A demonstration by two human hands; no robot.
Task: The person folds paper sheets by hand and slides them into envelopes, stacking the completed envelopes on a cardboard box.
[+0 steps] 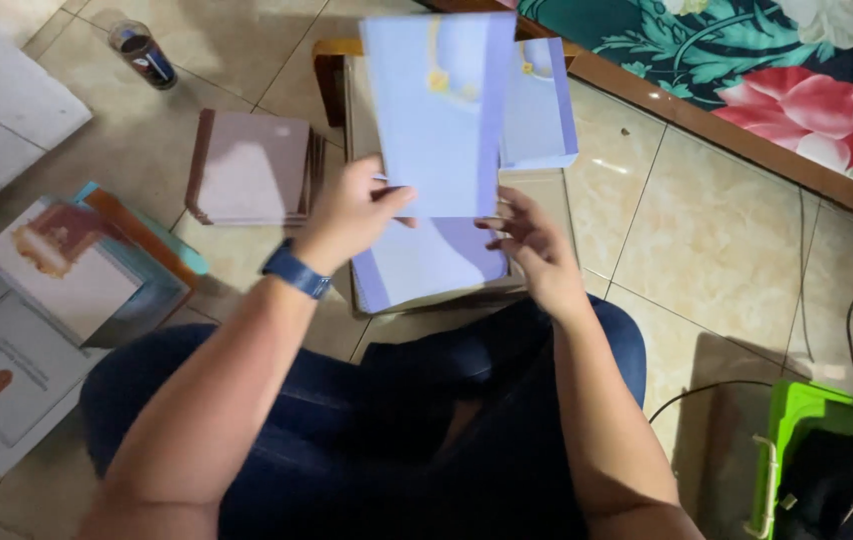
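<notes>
A pale blue-violet card sheet [439, 110] is lifted upright over a small wooden stool [329, 70]. My left hand [349, 212], with a blue watch at the wrist, pinches its lower left edge. The fingertips of my right hand [532, 245] touch its lower right corner. Under them lies another violet sheet [427, 265] on a stack, and a second stack of blue sheets [539, 105] sits behind to the right.
A brown pile of cards [252, 165] lies on the tiled floor at left, with printed cards and folders [77, 265] nearer me. A cup with pens [143, 48] stands far left. A green box [827, 460] and cables [852, 320] are at right, beside a flowered mattress [787, 70].
</notes>
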